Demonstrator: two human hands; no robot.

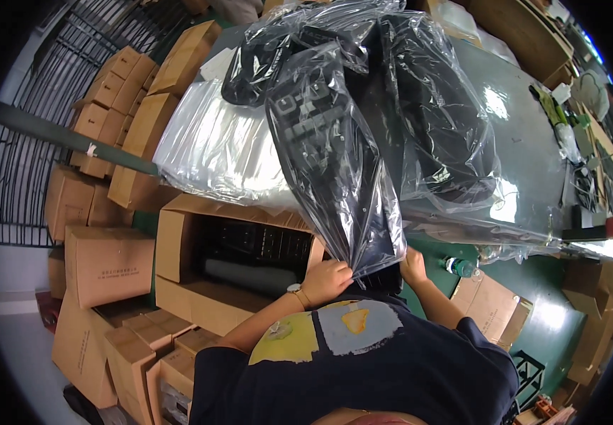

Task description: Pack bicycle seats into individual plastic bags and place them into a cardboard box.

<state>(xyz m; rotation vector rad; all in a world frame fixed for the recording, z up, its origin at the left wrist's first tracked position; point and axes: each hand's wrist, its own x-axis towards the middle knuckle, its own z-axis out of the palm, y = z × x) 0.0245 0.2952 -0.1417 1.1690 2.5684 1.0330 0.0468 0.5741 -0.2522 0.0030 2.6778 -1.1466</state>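
A long clear plastic bag [327, 156] with a black item inside lies over the table's near edge, its end hanging toward me. My left hand [327, 282] is closed on the left corner of that end, fingers pinching gathered film. At the right corner, my right hand [412, 267] has its fingers curled in against the bag's edge; its fingertips are partly hidden. What kind of item the bag holds I cannot tell. More bagged black items [437, 106] lie behind it and to its right. Flat clear plastic bags [221, 145] are stacked to its left.
An open cardboard box [211, 301] with black parts inside stands left of my body, below the table [526, 149]. Closed cartons [108, 265] are piled along the left. On the right, a bottle [458, 267] and flattened cardboard [487, 304] lie on the green floor.
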